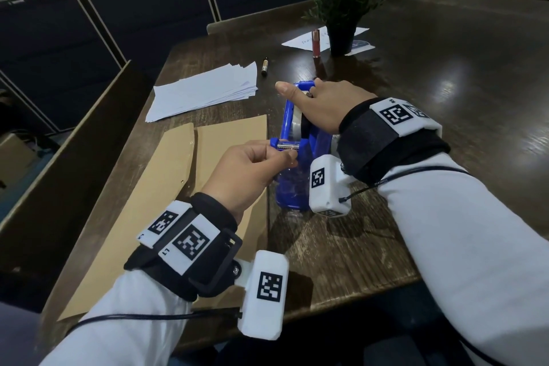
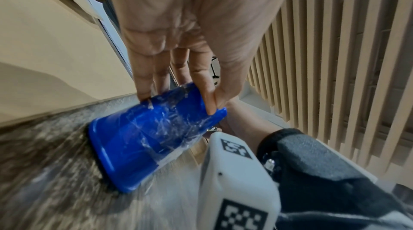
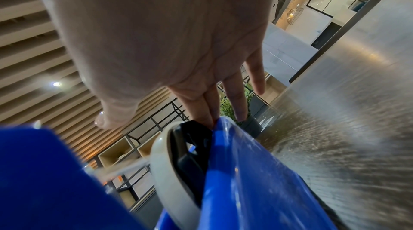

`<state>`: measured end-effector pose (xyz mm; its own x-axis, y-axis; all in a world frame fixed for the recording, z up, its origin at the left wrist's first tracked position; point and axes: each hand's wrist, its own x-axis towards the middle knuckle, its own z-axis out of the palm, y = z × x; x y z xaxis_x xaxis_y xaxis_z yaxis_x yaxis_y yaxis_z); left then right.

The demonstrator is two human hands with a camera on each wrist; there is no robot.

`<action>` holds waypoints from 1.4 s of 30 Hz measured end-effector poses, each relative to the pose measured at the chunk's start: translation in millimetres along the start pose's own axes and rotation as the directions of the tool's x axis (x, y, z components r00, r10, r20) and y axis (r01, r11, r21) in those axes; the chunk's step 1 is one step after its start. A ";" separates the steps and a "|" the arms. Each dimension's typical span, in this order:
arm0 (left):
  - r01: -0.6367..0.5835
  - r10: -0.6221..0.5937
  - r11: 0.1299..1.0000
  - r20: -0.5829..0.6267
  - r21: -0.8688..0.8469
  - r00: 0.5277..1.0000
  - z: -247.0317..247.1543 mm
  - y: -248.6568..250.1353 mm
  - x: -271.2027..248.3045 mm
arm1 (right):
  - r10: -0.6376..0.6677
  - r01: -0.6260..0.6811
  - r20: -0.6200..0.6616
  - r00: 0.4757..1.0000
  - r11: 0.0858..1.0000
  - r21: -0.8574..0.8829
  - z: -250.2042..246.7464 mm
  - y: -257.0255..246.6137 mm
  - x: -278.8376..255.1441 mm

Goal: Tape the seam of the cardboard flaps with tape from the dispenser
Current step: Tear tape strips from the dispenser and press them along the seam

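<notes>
A blue tape dispenser stands on the dark wooden table, just right of two flat brown cardboard flaps whose seam runs away from me. My left hand pinches the clear tape end between thumb and forefinger at the metal cutter; in the left wrist view the left hand has its fingertips on the dispenser's front. My right hand lies on top of the dispenser with straight fingers and the thumb held out. The right wrist view shows those fingers touching the blue frame beside the tape roll.
A stack of white paper lies behind the flaps, with a marker next to it. A potted plant, a reddish tube and a sheet stand farther back. A wooden panel borders the table's left side.
</notes>
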<state>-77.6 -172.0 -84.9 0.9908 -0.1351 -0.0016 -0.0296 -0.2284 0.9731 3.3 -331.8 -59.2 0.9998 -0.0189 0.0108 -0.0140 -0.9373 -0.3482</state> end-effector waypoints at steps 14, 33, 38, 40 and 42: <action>-0.023 0.014 0.992 0.074 0.123 0.997 -8.5 3.2 2.1 | 0.001 0.000 0.014 1.000 0.999 -0.034 0.8 0.6 1.7; -0.031 0.031 0.995 -0.004 0.097 1.000 -73.5 5.9 -34.7 | -0.278 0.303 -0.258 0.925 0.951 0.061 -22.7 -42.4 -58.1; -0.127 0.133 0.985 -0.049 0.113 0.990 -83.3 8.3 -41.0 | -0.425 0.520 -0.365 0.828 0.827 0.215 -11.1 -80.7 -84.2; -0.139 0.148 0.982 -0.062 0.124 0.987 -85.6 8.4 -45.1 | -0.406 0.505 -0.329 0.852 0.804 0.315 -4.8 -87.4 -86.4; -0.130 0.142 0.983 -0.081 0.133 0.987 -88.4 8.9 -50.3 | -0.386 0.463 -0.261 0.885 0.790 0.402 -1.0 -91.8 -89.2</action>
<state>-116.1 -82.0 -55.8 0.9840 -0.0877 0.1552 -0.1758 -0.3348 0.9258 -84.6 -244.4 -27.3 0.8858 0.2540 0.3884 0.4585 -0.6091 -0.6471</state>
